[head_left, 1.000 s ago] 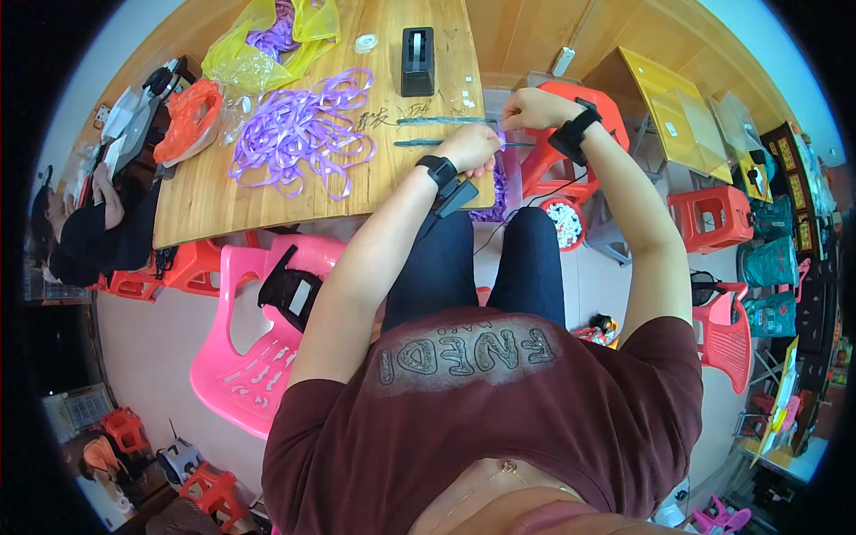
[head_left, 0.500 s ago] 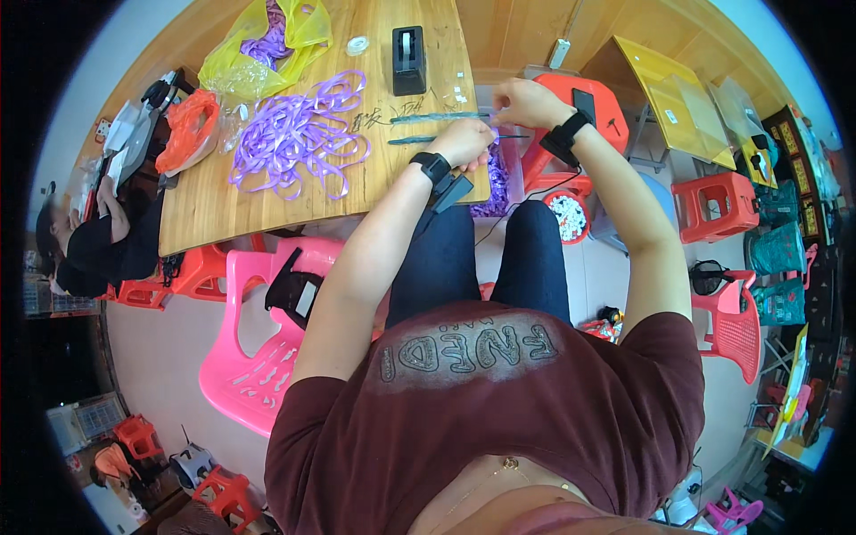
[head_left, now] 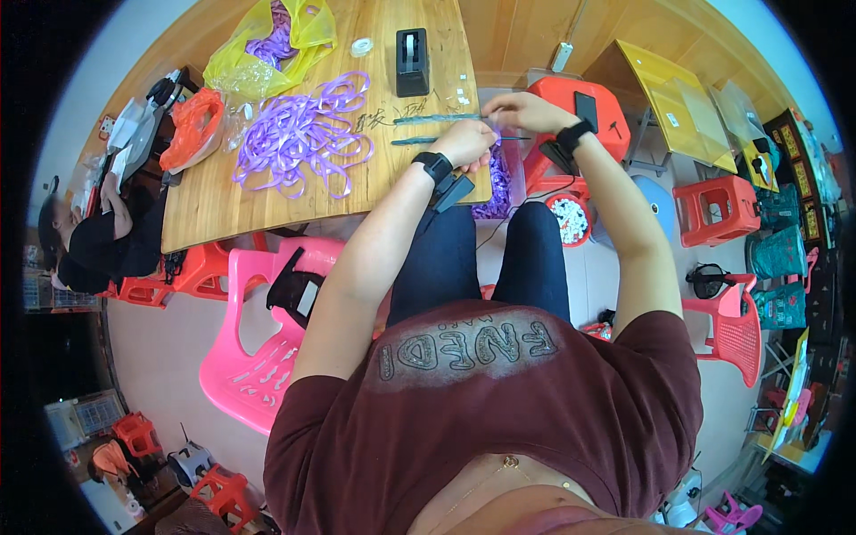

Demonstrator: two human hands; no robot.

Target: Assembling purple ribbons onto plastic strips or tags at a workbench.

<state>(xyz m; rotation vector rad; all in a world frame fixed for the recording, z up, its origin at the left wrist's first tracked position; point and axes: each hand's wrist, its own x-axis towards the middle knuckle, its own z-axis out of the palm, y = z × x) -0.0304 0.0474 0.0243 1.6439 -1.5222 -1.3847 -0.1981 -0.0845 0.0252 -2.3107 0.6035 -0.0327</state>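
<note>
My left hand (head_left: pixel 468 144) is closed at the table's right edge, with a bit of purple ribbon (head_left: pixel 496 135) showing at its fingertips. Just beyond it, my right hand (head_left: pixel 526 112) has its fingers pinched together beside the end of a slim teal-wrapped rod (head_left: pixel 437 119); whatever it grips is too small to tell. A second slim dark rod (head_left: pixel 415 140) lies parallel, passing by my left hand, and its thin tip sticks out past the edge. Left of the hands, a loose pile of purple ribbon loops (head_left: pixel 299 134) covers part of the wooden table (head_left: pixel 357 209).
Below my hands stands a clear bin (head_left: pixel 519 169) of purple ribbon pieces. A black tape dispenser (head_left: pixel 412 62), a tape roll (head_left: pixel 361 46) and a yellow bag (head_left: pixel 308 53) sit on the table. A red stool (head_left: pixel 557 94) bears a phone. Another person (head_left: pixel 111 227) sits at far left.
My right hand has shifted slightly left and down, bringing its fingertips to the upper rod's end. My left hand stays nearly in place. The view has shifted slightly.
</note>
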